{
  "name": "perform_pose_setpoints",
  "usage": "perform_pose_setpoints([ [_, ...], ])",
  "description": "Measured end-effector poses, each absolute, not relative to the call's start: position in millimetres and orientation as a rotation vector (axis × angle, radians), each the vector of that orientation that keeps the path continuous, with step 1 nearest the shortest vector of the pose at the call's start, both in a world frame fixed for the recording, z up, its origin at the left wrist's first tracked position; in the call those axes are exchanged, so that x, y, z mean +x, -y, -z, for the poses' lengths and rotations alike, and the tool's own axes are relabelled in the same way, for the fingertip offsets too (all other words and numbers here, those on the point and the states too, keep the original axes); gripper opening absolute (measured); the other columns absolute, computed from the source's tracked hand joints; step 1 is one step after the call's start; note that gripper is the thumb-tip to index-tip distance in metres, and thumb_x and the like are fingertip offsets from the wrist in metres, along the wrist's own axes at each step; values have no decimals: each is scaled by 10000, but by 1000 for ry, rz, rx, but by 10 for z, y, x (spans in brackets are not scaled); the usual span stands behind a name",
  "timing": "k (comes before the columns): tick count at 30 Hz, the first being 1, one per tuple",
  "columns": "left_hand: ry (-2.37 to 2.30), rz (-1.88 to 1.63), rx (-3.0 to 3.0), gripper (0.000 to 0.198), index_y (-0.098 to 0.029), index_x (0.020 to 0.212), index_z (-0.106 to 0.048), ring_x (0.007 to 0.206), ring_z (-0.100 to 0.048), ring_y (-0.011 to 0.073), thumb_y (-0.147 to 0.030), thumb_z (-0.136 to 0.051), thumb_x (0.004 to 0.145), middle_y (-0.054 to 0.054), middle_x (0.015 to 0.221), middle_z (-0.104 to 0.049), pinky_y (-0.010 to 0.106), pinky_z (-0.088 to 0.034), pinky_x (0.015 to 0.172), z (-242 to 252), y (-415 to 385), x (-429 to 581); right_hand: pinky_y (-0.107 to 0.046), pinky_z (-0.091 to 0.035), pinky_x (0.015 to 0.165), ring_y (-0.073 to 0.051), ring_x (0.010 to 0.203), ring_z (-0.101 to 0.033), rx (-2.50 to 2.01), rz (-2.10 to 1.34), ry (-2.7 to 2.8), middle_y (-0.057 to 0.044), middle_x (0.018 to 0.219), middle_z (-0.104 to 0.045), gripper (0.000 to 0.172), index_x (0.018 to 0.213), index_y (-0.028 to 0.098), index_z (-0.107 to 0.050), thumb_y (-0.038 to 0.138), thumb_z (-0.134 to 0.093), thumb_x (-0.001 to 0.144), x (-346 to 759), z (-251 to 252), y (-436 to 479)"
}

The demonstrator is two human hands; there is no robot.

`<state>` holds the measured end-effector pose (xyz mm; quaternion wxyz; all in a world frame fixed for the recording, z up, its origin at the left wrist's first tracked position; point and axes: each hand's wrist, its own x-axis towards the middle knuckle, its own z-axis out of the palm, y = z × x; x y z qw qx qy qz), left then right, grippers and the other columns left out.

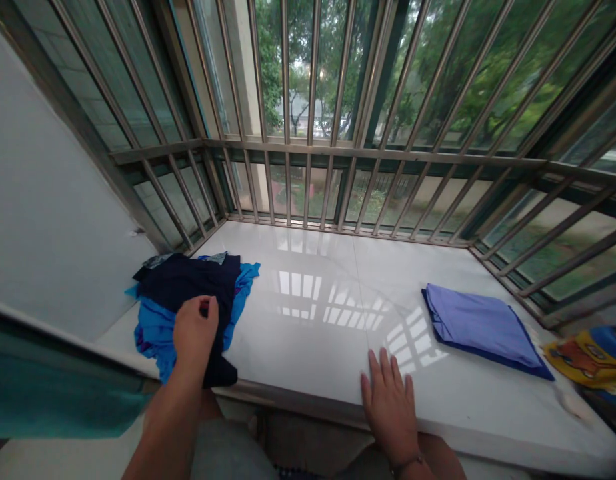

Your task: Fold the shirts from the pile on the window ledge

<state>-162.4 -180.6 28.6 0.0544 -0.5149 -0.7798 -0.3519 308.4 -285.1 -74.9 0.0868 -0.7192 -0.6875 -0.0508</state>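
Note:
My left hand [195,333] rests on a loose pile of clothes at the left of a white marble sill [308,340], its fingers bunched on a dark navy garment [188,283]. Beneath the navy cloth lies a bright blue garment [155,337], crumpled and spreading out on both sides. My right hand [391,413] lies flat on the sill's front edge, fingers spread, touching only the stone. Closest to it, on the right, is a folded periwinkle-blue garment [481,327] with a darker edge.
Metal window bars [388,153] enclose the far and right sides of the sill, with trees outside. A yellow printed cloth [591,360] lies beyond the sill's right end. A white wall [58,233] and teal fabric [53,393] fill the left side.

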Motion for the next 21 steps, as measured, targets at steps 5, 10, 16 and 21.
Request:
perform_pose_setpoints([
  [5,2588,756,-1663,555,-164,1022,-712,1095,-679,410,-676,-570,863,211,1126,-703,515,-537,1021,-177,1892,-2100,-682,-222,1304,-393,1629,-359,-2144,129,2001,-154,1744,-418,639,1630,193,-559,424,-322,1083,3040,684,2842],
  [10,2594,1407,-1573,439,-240,933,-684,1110,-687,331,-665,-598,862,109,1096,-745,456,-520,1075,-126,2053,-1891,-670,-243,1303,-389,1624,-373,-2180,134,2013,-150,1738,-430,632,1611,183,-582,405,-317,1081,3011,639,2840],
  [16,2450,2162,-1869,539,-234,770,-629,1130,-652,283,-756,-755,813,89,1154,-714,366,-513,1015,-311,2426,-1144,-731,-262,1277,-427,1613,-377,-2139,-13,1999,-181,1720,-452,581,1562,178,-621,385,-374,1079,3016,636,2832],
  [21,1810,2911,-2788,512,-220,712,-567,819,-655,214,-651,-773,896,72,877,-673,325,-531,768,-585,2904,-718,-584,-357,1306,-327,1624,-383,-1668,-443,2070,-171,1754,-397,702,1710,204,-389,415,-548,1060,2826,232,2985],
])
